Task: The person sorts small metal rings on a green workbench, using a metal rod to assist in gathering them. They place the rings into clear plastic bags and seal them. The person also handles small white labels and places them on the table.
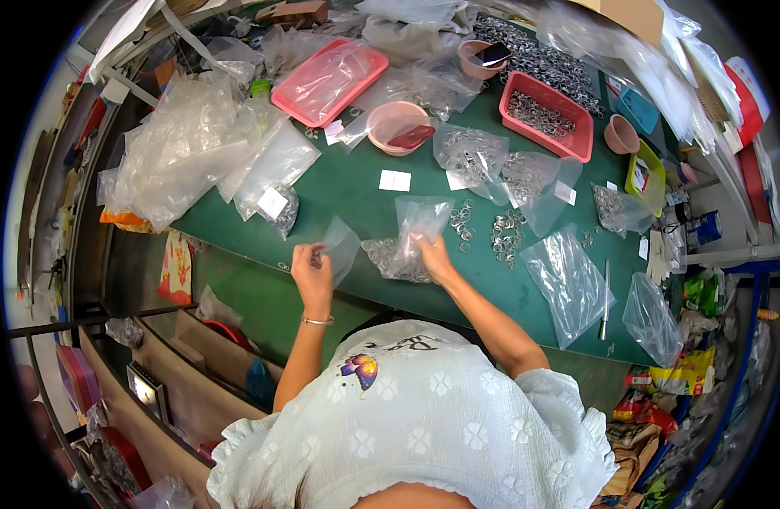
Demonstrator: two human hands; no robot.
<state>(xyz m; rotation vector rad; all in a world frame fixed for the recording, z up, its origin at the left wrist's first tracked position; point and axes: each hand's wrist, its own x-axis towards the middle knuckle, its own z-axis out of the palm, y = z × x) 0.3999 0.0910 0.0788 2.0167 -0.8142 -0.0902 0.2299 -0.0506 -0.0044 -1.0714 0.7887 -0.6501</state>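
Note:
My left hand (312,270) is closed on a small clear plastic bag (342,248) near the front edge of the green table. What that bag contains, if anything, I cannot make out. To its right, my right hand (434,260) grips the upper part of a clear bag of metal rings (392,260), which rests on the table edge. Just beyond my right hand lie loose metal rings (462,225), and a second group of rings (507,239) is farther right.
A filled bag with a white label (280,210) lies left of my hands. Farther back are a pink tray (298,109), a pink bowl (397,115) and a red basket of rings (587,136). Flat clear bags (568,284) and a metal rod (606,297) lie at right.

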